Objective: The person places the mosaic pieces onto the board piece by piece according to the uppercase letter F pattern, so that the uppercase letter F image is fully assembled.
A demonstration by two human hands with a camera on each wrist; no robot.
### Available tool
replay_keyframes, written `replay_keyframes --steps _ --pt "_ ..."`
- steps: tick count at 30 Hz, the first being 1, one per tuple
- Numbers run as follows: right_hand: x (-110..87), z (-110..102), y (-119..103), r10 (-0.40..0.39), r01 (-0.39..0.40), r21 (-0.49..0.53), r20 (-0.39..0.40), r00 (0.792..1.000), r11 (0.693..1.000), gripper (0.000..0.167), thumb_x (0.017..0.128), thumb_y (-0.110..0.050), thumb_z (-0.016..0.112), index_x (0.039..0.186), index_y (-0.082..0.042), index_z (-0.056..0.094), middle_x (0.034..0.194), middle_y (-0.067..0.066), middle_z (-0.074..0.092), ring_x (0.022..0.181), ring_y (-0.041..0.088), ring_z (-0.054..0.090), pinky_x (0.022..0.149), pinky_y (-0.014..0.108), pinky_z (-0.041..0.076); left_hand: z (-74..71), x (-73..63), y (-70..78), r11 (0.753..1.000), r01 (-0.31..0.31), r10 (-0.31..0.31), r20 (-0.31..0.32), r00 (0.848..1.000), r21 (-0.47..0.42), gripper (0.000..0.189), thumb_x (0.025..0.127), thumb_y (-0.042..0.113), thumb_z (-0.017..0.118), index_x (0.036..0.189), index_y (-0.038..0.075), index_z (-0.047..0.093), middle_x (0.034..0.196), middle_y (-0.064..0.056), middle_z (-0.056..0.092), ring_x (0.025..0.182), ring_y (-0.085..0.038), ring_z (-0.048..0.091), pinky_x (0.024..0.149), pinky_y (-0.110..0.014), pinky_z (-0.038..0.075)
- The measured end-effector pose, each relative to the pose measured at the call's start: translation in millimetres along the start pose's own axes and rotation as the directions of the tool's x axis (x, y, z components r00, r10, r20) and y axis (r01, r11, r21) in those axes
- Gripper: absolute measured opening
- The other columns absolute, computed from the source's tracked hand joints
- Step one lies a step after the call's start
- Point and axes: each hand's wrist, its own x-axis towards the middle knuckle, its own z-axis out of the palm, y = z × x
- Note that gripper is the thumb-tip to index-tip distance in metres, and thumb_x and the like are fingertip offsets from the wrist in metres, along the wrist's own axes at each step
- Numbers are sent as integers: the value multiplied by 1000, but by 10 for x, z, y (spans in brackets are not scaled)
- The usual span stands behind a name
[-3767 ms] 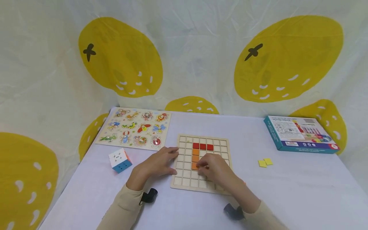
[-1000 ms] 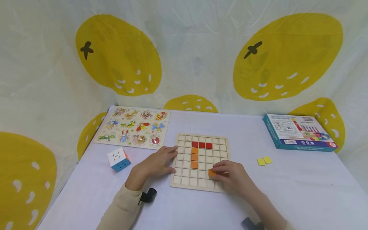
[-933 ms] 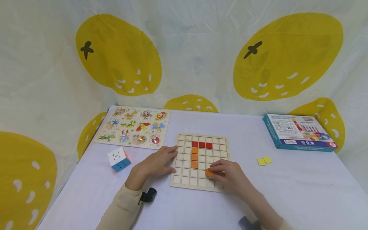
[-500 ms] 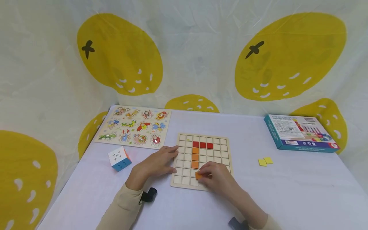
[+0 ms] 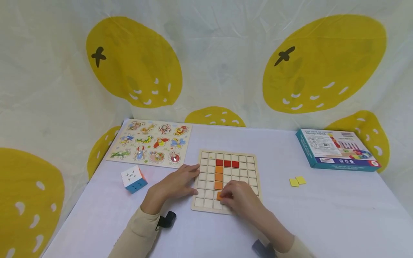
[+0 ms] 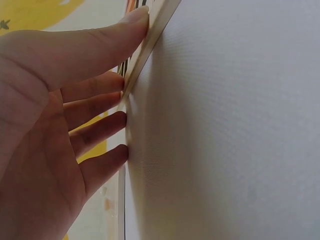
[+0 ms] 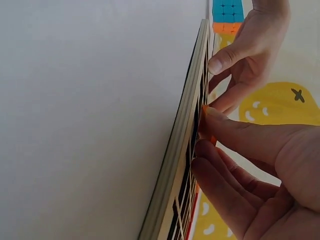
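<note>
A wooden grid board (image 5: 199, 202) lies on the white table with three red tiles (image 5: 227, 163) in a row and three orange tiles (image 5: 218, 177) in a column below the leftmost red one. Just under that column, my right hand (image 5: 242, 200) pinches another orange tile (image 5: 219, 196) between thumb and fingers, right at the board's surface in the right wrist view. My left hand (image 5: 178, 182) rests against the board's left edge, its thumb and fingers spread and extended, with the thumb (image 6: 135, 17) on the rim. The right hand covers the board's lower right cells.
Left of the board stand a puzzle cube (image 5: 133, 179) and, farther back, an insect peg puzzle (image 5: 150, 143). Two yellow tiles (image 5: 297, 181) lie to the right on the tablecloth. A teal-sided box (image 5: 337, 149) sits at the back right, near the lemon-print curtain (image 5: 222, 71).
My right hand has carried the orange tile leftward across the board to below the orange column. Earlier still, it was at the column's third orange tile. My left hand has stayed put.
</note>
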Motion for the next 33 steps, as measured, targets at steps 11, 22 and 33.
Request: replay_keyframes --steps 11,22,33 --pt "73 -3 -61 45 -43 -41 37 998 998 11 75 -8 87 82 -13 80 82 -6 72 71 6 55 65 19 48 13 -4 -7 1000 -7 7 -11 1000 -1 74 87 32 81 150 10 51 167 -2 37 152 -26 37 122 -45 40" --pt "82 12 -104 60 -57 -82 36 998 995 11 75 -7 87 80 -14 80 80 -7 72 72 6 58 67 21 51 -5 -9 7 1000 -13 13 -14 1000 -6 74 87 31 81 151 10 50 167 -2 37 152 -27 37 122 -46 40" --pt "103 17 -95 39 -36 -77 43 998 996 10 76 -8 88 82 -12 81 79 -6 70 73 8 60 69 22 54 7 -2 4 1000 -3 3 -14 1000 -8 74 87 31 82 150 10 51 166 -2 38 152 -26 36 122 -45 39"
